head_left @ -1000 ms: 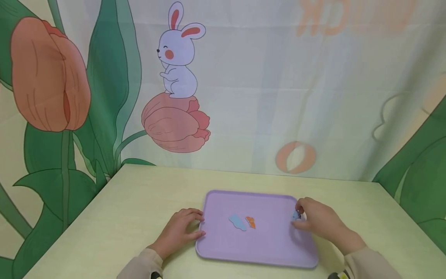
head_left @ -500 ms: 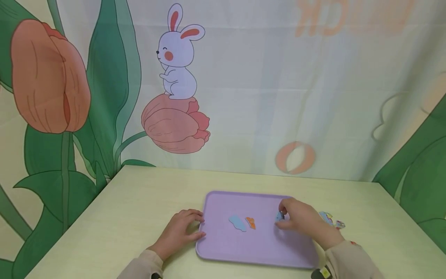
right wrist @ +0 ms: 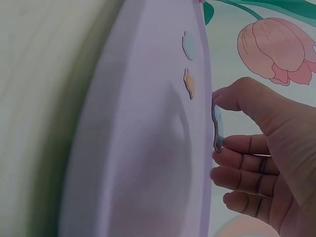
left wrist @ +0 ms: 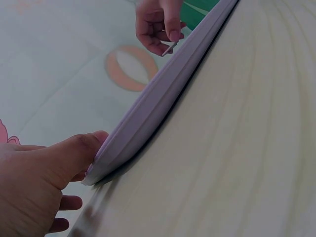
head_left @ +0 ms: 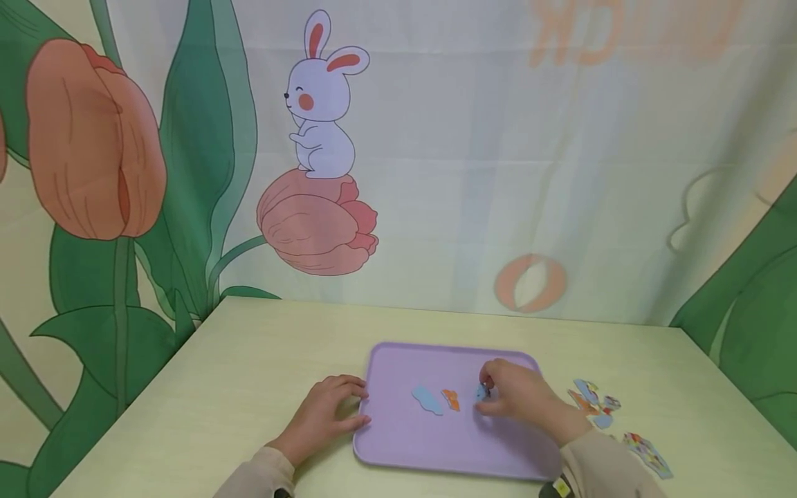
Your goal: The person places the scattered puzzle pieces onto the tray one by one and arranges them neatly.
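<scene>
- Pale-blue, irregular flat puzzle piece (head_left: 481, 393) is hanging just above the lilac, shallow rectangular tray (head_left: 423, 443), roughly at 2 o'clock from its centre; its print is looking too blurred to read.
- Right hand (head_left: 515, 392) is pinching this piece between thumb and fingertips.
- Left hand (head_left: 320, 415) is resting its loosely bent, relaxed fingers against the tray's rim at 9 o'clock.
- Light-blue, elongated piece (head_left: 427, 400) is lying in the tray, with an orange, jagged piece (head_left: 451, 400) sitting just beside it at 3 o'clock.
- Multicoloured printed pieces (head_left: 587, 389) are lying on the pale-yellow, wood-grained table (head_left: 268, 346), beyond the tray's 3 o'clock edge.
</scene>
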Tool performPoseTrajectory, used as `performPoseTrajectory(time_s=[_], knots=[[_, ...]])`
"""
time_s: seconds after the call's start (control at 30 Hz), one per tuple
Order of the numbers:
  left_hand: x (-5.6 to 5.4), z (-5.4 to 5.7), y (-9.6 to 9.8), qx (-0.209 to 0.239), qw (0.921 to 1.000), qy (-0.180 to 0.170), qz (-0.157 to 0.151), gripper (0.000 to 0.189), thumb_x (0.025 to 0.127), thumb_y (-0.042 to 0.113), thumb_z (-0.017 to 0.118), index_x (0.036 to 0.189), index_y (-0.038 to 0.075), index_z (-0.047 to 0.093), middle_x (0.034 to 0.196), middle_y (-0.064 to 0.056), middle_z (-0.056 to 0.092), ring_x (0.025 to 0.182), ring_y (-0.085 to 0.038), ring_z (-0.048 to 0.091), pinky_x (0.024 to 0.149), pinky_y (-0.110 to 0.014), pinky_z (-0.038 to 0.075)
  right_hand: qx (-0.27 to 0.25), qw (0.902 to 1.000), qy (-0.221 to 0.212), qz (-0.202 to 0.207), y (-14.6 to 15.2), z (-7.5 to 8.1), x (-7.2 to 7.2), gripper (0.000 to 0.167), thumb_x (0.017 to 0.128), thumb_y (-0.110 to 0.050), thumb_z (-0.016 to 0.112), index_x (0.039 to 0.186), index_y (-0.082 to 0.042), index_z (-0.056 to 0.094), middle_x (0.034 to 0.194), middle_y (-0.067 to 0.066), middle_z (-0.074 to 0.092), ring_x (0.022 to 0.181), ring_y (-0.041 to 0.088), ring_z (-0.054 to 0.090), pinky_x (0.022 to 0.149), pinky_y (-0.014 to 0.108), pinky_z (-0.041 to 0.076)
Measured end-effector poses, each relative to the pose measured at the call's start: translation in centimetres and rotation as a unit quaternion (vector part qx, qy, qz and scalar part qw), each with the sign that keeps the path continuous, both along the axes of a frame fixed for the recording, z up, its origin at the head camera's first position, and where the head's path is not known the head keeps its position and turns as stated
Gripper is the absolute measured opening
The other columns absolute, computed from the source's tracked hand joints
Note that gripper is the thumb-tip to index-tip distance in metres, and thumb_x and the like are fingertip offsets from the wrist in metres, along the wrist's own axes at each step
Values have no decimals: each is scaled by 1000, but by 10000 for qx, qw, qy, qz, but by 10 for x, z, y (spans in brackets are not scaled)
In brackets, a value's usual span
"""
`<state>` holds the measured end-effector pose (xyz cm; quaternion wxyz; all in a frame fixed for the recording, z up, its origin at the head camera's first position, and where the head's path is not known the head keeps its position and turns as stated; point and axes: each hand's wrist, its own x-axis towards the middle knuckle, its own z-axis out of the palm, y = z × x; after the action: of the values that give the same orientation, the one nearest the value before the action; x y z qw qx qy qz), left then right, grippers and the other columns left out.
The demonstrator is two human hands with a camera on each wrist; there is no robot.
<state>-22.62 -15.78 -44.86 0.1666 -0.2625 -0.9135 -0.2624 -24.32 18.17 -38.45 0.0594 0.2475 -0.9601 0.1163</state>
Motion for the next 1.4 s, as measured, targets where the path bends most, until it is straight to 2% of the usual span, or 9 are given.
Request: performPoseTrajectory(time_s=[0.23,0.47,0.67,1.0,1.2,1.4], knots=[[-2,-1,2,6,10000,52,14,31,77,34,78,100,15,69,118,2,66,109,-20,59,94,-43,46,168,9997,-110,-122,-7,-5,-2,32,69,-29,77,90,-11,61,83,-6,57,69,5,48,64,23,46],[-2,-1,4,11,10000,53,34,30,76,33,79,99,16,69,117,2,66,108,-19,59,93,-42,46,335,9993,-155,-25,-12,-12,-5,34,69,-29,77,91,-11,60,85,-6,55,71,6,50,67,29,50],[-3,1,5,-63,9999,131,28,28,77,34,78,98,17,69,116,3,67,107,-19,59,92,-42,46,560,9983,-133,17,-12,-16,-8,37,69,-31,79,94,-11,61,88,-6,54,71,6,48,65,29,49],[-3,2,5,-148,9998,32,114,29,77,35,78,99,17,69,117,3,66,108,-19,59,93,-42,46,356,9988,-261,210,-11,-14,-8,42,71,-29,76,106,-11,63,90,-5,56,70,4,48,64,27,48],[-1,1,6,-107,9998,88,131,30,76,32,79,99,16,69,117,2,67,107,-19,59,93,-41,46,383,9990,22,217,-8,-14,-6,41,72,-29,75,107,-12,62,92,-3,60,70,6,53,60,25,47],[-1,1,6,-149,9996,181,137,29,76,33,79,98,16,69,116,2,67,106,-19,60,92,-41,47,171,9995,215,176,-1,-1,2,46,76,-28,74,116,-13,58,97,0,63,65,6,53,57,22,44]])
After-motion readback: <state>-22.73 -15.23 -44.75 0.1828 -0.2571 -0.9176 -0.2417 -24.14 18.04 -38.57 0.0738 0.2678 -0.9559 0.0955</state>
